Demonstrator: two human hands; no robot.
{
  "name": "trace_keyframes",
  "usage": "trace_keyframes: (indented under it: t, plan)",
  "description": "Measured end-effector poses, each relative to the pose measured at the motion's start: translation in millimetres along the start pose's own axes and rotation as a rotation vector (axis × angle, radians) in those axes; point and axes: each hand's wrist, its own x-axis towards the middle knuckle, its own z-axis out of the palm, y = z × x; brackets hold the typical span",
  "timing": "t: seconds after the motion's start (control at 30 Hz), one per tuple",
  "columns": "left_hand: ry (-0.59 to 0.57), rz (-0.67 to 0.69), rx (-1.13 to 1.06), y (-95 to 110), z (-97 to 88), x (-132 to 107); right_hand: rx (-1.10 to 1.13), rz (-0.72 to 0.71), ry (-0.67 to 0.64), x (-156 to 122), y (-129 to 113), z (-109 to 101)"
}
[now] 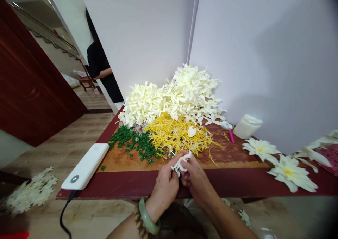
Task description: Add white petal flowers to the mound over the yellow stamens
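Both hands meet over the table's front edge around a small white artificial flower (181, 163). My left hand (167, 182) is closed on it from the left, a green bangle and a beaded bracelet on the wrist. From the other side, my right hand (196, 177) pinches the flower, its lower fingers curled underneath and partly hidden. Just beyond the fingers spreads a heap of yellow stamens (179, 135) with a loose white petal (192, 131) on top. Small green pieces (141, 143) are scattered to its left. Behind rises a big pile of white petals (185, 91).
A white power bank (86, 166) with a black cable lies at the table's left end. Rightward are a pink pen-like stick (231, 136), a white roll or jar (247, 126) and finished white flowers (290, 172). A person in black (101, 69) stands beyond the doorway.
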Motion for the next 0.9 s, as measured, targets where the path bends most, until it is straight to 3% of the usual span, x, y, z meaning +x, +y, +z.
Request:
trace_keyframes:
  t: [0.13, 0.27, 0.4, 0.53, 0.9]
  plan:
    - [-0.032, -0.027, -0.08, 0.8, -5.0, 2.7, 0.044, 0.031, -0.083, 0.5, -2.5, -3.0]
    - [-0.087, -0.071, -0.199, 9.1, -12.7, 6.1, 0.025, 0.136, -0.072, 5.2, -4.1, -5.1]
    - [-0.172, -0.203, -0.433, 21.0, -20.0, 7.8, -0.048, 0.175, -0.072, 8.0, -2.9, -5.9]
    - [-0.122, -0.283, -0.573, 25.2, -26.9, 3.8, -0.06, 0.156, -0.047, 6.2, -2.8, -5.8]
    - [-0.096, -0.248, -0.484, 13.4, -22.0, -4.7, -0.184, 0.243, 0.055, 15.5, 1.8, 1.3]
